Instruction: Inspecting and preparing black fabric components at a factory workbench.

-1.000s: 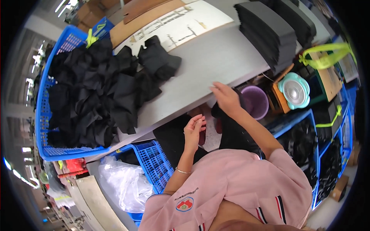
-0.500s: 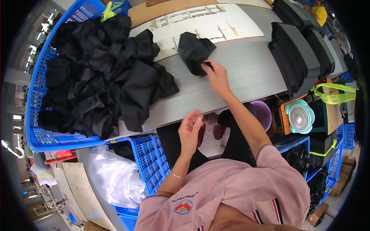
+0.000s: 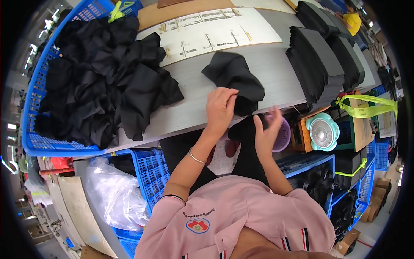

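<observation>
Left hand (image 3: 221, 108) lies palm down with its fingers (image 3: 227, 96) curled close together over the near edge of a black fabric piece (image 3: 235, 77), pinning it flat, likely so it stays put while being handled. Right hand (image 3: 267, 129) sits just below the desk (image 3: 276, 64) edge, fingers spread wide and empty, palm turned toward the cloth, touching nothing that I can make out, as if ready to take the hanging side. The fabric piece rests on the desk near its front edge, crumpled and folded on itself, matte black, soft, with a pointed corner away from the person. Left of that piece, a large heap of the same black cloth (image 3: 108, 77) spills from a blue crate (image 3: 39, 142) onto the desk. Beyond the piece lies a pale cardboard sheet (image 3: 207, 34) with marks; to its right, neat stacks of black folded pieces (image 3: 323, 56). Below and right of the piece, under the desk, a purple basket (image 3: 282, 136) and a small teal fan (image 3: 322, 131).
</observation>
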`<state>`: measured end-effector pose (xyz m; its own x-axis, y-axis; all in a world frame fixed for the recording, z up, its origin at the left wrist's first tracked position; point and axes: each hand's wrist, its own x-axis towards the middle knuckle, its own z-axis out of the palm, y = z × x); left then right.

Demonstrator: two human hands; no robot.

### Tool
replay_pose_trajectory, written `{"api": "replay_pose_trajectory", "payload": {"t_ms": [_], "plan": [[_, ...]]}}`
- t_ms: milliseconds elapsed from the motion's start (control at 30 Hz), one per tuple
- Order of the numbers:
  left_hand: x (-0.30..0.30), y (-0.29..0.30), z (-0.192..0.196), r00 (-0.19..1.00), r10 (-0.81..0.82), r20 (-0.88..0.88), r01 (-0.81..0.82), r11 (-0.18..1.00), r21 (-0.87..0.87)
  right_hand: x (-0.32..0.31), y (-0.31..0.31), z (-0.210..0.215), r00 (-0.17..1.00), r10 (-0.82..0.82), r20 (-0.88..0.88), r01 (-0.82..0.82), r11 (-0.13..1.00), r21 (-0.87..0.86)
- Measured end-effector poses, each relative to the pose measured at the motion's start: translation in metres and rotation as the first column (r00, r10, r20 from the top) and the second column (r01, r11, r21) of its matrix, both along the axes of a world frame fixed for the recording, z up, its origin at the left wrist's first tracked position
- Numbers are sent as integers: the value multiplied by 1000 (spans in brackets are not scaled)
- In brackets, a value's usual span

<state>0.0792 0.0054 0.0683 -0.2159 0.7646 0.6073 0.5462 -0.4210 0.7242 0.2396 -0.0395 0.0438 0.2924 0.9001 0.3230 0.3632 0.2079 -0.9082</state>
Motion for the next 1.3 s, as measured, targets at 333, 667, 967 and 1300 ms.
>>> {"api": "replay_pose_trajectory", "payload": {"t_ms": [333,667,967,1300], "plan": [[53,-57,23,935,-346,-82,340,937,-76,7,26,-1,515,320,795,-571,820,40],[61,-135,20,758,-563,328,649,701,-297,-30,74,32,807,398,437,-446,895,7],[10,-67,12,860,-401,317,479,848,-227,-28,23,47,780,597,-188,-584,802,122],[16,-91,-2,797,-178,577,324,932,-161,-43,36,73,642,297,-706,-631,728,-267]]}}
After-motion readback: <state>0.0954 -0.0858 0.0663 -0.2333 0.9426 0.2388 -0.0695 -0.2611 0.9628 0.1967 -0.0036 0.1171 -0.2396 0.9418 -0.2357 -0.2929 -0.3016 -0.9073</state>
